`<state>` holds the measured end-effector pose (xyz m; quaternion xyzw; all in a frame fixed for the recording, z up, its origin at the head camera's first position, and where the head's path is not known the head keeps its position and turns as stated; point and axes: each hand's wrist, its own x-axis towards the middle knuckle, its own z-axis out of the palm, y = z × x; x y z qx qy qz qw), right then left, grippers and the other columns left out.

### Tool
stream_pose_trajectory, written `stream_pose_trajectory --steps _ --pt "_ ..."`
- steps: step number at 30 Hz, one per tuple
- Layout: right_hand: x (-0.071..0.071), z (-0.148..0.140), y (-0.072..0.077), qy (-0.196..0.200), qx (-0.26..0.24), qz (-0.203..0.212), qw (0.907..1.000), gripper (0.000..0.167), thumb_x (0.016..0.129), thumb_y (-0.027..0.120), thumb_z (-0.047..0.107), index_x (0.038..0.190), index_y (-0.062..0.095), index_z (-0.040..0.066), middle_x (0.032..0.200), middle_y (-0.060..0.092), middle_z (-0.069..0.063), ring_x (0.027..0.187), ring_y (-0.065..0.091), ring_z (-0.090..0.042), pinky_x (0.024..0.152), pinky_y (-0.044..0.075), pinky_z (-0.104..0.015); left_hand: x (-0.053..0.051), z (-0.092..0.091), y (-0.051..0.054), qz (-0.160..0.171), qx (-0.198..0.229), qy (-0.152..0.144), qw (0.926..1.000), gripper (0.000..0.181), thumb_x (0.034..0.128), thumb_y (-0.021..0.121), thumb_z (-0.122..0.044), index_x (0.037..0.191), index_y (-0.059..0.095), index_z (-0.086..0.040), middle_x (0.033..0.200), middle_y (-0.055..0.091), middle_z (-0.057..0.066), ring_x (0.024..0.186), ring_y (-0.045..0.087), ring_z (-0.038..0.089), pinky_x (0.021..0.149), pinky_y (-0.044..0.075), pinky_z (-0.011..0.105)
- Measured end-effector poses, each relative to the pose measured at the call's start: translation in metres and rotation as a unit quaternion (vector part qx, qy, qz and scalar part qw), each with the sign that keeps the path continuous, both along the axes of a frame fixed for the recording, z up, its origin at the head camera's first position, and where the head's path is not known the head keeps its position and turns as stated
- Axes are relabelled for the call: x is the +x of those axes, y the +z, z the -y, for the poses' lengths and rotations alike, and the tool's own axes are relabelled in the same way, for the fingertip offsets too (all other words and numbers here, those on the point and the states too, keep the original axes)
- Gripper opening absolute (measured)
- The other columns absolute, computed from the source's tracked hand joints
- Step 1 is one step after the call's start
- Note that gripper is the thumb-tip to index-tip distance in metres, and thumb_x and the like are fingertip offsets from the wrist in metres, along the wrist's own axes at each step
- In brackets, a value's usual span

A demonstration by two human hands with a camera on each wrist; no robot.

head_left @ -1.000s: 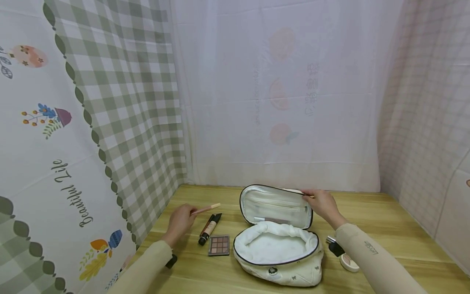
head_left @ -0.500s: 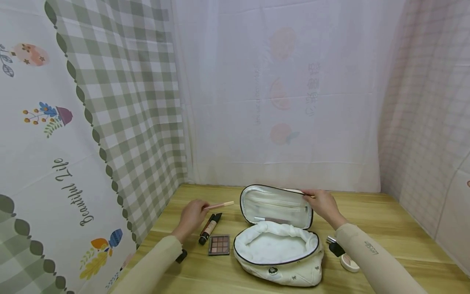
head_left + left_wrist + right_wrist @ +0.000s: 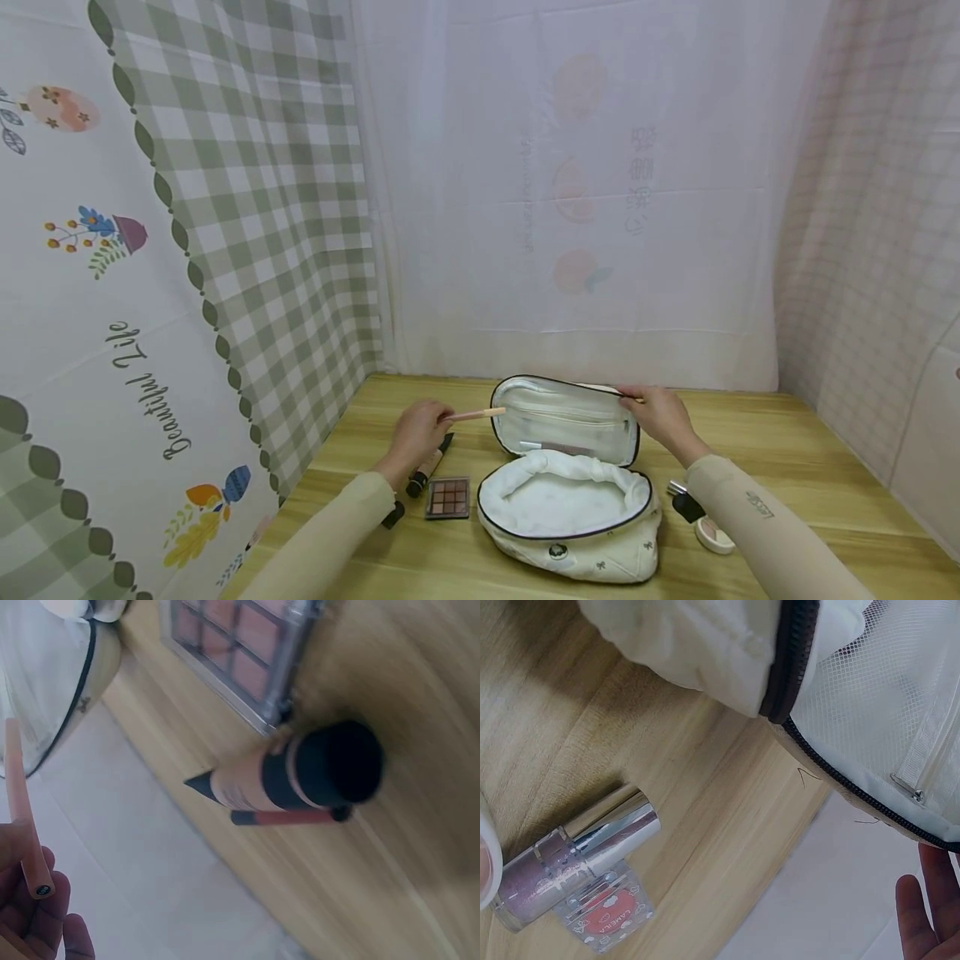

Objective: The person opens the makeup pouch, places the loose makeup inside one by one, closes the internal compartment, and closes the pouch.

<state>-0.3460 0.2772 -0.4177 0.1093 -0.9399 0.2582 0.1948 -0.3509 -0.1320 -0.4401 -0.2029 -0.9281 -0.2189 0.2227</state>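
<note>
A slim pink cosmetic pen (image 3: pixel 476 414) with a paler end is pinched in my left hand (image 3: pixel 418 432); its tip overlaps the left rim of the bag's lid in the head view. The left wrist view shows the pen (image 3: pixel 22 802) between thumb and fingers. A cream makeup bag (image 3: pixel 585 560) stands unzipped, its padded white inside showing. My right hand (image 3: pixel 662 417) grips the upper right edge of the raised lid (image 3: pixel 570 429). In the right wrist view only some fingers (image 3: pixel 919 919) show, at the lid's edge. A slim item (image 3: pixel 555 448) lies low against the lid's mesh pocket.
Left of the bag lie an eyeshadow palette (image 3: pixel 448 498), a black-and-beige tube (image 3: pixel 426 473) and a thin red-brown stick (image 3: pixel 292 817). To its right are a silver-capped lilac tube (image 3: pixel 577 859), a clear case with a red middle (image 3: pixel 609 911) and a round white compact (image 3: pixel 714 536).
My left hand has carried the pen rightward, from above the left side of the table to the lid's left rim. The right hand and the bag have stayed in place.
</note>
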Motion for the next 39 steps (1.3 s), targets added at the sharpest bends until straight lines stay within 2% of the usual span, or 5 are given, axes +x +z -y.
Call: stream_pose_trajectory --steps 13,24,32,39 --pt "-0.002 -0.002 0.003 0.004 0.0 0.002 1.0 0.028 0.095 0.064 0.014 0.119 0.071 0.001 0.118 0.065 -0.026 0.111 0.059 -0.048 0.085 0.047 -0.059 -0.01 -0.033 0.006 -0.019 -0.001 -0.047 0.9987 0.009 0.0894 0.075 -0.012 0.098 0.076 -0.011 0.092 0.069 -0.001 0.084 0.063 0.019 0.075 0.051 0.038" --pt "0.0 -0.004 0.001 0.003 -0.006 0.009 0.9999 0.028 0.096 0.063 0.014 0.12 0.071 0.002 0.119 0.065 -0.026 0.113 0.058 -0.049 0.086 0.046 -0.06 -0.019 -0.074 0.008 -0.052 -0.031 -0.091 0.994 0.011 0.088 0.076 -0.013 0.099 0.077 -0.013 0.092 0.071 -0.002 0.084 0.065 0.017 0.077 0.051 0.033" --pt "0.0 -0.003 0.003 0.001 -0.007 0.011 0.9999 0.028 0.096 0.063 0.015 0.12 0.071 0.003 0.119 0.064 -0.027 0.111 0.058 -0.049 0.083 0.048 -0.058 -0.023 -0.101 0.013 -0.075 -0.064 -0.097 0.9905 0.012 0.0901 0.074 -0.015 0.102 0.077 -0.015 0.096 0.069 -0.005 0.09 0.065 0.015 0.083 0.051 0.034" --pt "-0.001 -0.003 0.002 0.005 -0.02 0.039 0.999 0.029 0.099 0.061 0.017 0.123 0.07 0.005 0.123 0.063 -0.027 0.115 0.056 -0.048 0.088 0.046 -0.059 -0.026 -0.111 0.008 -0.086 -0.067 -0.091 0.9898 0.012 0.089 0.075 -0.015 0.1 0.078 -0.017 0.1 0.07 -0.006 0.094 0.064 0.014 0.083 0.05 0.033"
